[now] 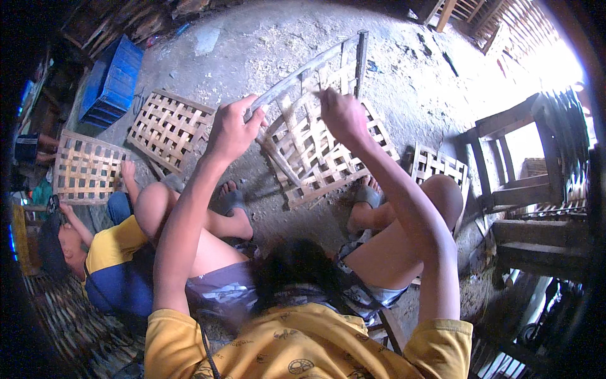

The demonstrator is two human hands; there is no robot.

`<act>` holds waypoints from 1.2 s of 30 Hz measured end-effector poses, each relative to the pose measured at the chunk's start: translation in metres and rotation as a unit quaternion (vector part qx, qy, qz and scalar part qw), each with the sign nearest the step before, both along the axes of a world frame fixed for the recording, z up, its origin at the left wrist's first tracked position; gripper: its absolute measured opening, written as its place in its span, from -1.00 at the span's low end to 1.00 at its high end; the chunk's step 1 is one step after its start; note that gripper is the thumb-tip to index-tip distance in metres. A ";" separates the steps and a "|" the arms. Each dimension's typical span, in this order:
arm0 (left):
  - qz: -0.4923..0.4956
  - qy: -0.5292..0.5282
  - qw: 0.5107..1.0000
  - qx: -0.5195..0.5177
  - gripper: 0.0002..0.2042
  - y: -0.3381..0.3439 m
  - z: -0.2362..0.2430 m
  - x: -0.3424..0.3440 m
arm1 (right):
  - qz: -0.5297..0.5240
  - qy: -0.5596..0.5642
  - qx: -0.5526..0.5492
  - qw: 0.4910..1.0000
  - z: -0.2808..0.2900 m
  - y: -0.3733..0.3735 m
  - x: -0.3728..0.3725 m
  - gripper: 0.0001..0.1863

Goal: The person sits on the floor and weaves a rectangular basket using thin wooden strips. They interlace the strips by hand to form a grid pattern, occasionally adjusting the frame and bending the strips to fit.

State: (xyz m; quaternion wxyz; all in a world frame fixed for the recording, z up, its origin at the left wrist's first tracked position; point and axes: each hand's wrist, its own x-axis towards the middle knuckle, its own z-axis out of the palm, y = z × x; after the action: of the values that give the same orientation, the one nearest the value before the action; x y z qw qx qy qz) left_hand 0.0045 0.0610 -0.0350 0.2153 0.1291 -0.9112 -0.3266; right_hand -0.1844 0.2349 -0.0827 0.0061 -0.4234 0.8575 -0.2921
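Observation:
Between my feet, a thin wooden frame (297, 76) stands tilted over a woven slat panel (328, 167). My left hand (232, 129) is closed on the frame's left corner, with the thumb and fingers pinching its edge. Over the frame's middle, my right hand (344, 117) is curled into a fist. What it holds, if anything, is hidden by the fingers. The woven panel lies on the ground beneath the frame, its light slats crossing with square gaps.
Two more woven panels (169, 129) (88, 169) are at the left. A blue crate (112, 82) stands behind them. Close on my left, a person in a yellow and blue shirt (120, 265) touches the nearer panel. Wooden frames (521, 189) stand at the right.

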 end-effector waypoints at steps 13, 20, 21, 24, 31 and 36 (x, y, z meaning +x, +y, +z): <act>-0.008 -0.002 1.000 0.008 -0.77 0.001 -0.004 -0.007 | 0.012 -0.004 0.049 0.999 -0.013 0.005 0.002 -0.63; -0.006 0.005 1.000 -0.006 -0.81 -0.007 -0.004 -0.006 | -0.016 0.063 -0.009 0.998 0.016 0.000 -0.010 -0.61; -0.009 0.009 1.000 -0.005 -0.81 -0.006 -0.004 -0.006 | -0.017 0.088 -0.043 0.995 0.017 0.001 -0.008 -0.61; -0.016 0.008 1.000 -0.016 -0.81 -0.004 -0.005 -0.007 | 0.015 0.027 0.101 0.994 -0.014 0.004 -0.006 -0.66; -0.010 0.002 1.000 0.006 -0.81 -0.004 -0.002 0.000 | -0.022 -0.019 0.079 0.996 -0.004 -0.007 -0.001 -0.58; 0.001 0.003 1.000 0.005 -0.77 -0.001 -0.004 -0.005 | 0.015 0.040 0.074 0.996 -0.002 0.002 -0.011 -0.58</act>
State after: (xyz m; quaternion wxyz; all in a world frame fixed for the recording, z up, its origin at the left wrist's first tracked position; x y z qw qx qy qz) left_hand -0.0007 0.0600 -0.0387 0.2177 0.1306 -0.9086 -0.3316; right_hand -0.1955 0.2364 -0.0849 0.0081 -0.4460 0.8698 -0.2106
